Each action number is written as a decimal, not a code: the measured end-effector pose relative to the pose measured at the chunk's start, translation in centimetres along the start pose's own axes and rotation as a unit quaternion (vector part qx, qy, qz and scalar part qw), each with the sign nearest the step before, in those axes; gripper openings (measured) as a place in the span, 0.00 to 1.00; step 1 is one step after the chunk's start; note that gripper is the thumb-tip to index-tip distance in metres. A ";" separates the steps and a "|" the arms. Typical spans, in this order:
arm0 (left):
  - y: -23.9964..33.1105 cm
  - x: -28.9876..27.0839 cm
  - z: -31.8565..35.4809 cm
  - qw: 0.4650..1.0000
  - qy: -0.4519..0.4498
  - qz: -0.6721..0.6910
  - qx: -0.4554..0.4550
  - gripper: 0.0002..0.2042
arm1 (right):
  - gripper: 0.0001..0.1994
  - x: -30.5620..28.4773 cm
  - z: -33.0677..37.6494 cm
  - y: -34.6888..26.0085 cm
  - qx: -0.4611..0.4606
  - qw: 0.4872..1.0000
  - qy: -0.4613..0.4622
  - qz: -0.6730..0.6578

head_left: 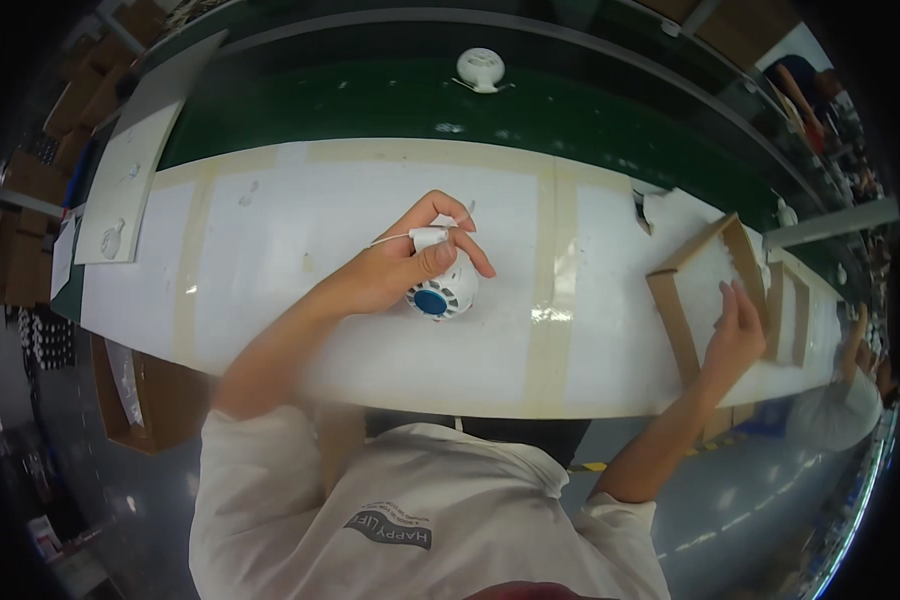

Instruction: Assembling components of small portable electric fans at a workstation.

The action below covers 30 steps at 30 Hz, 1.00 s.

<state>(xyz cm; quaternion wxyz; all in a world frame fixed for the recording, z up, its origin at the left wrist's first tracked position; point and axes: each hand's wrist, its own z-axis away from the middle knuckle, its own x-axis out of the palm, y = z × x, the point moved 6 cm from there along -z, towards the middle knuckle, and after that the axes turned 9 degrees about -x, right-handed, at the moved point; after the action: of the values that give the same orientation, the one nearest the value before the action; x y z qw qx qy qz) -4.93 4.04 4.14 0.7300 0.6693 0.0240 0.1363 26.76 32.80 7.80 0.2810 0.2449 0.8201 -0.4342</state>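
Pale shirt (420,510) fills the lower view. Left hand (395,270) grips a small round white fan (440,292) with blue centre, resting on the white surface (300,230); thumb and fingers (467,243) curl over its top, clenched on a white cable piece. Right hand (735,335) rests with fingers extended, not closed, against a flat cardboard frame (700,275). Second white fan (480,68) lies on the green belt (370,100), well apart.

Left hand (400,265) grips white fan (442,290); right hand (735,335) on cardboard frame (675,320).
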 end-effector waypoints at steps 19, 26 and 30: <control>0.3 5.2 2.2 0.942 -0.227 0.236 -0.067 0.18 | 0.08 11.8 12.9 -17.7 0.145 0.649 -0.450 -0.596; -0.4 5.2 2.8 0.943 -0.245 0.186 -0.124 0.18 | 0.08 11.8 13.8 -19.0 0.118 0.617 -0.459 -0.628; -0.8 5.5 2.9 0.937 -0.250 0.191 -0.153 0.18 | 0.08 11.4 14.1 -18.4 0.151 0.571 -0.457 -0.665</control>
<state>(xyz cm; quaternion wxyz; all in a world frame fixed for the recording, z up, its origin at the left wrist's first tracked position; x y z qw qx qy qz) 1.09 2.42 4.48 0.7660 0.5541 -0.3091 0.1033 10.14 13.33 4.13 0.2090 -0.5618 0.4374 -0.6704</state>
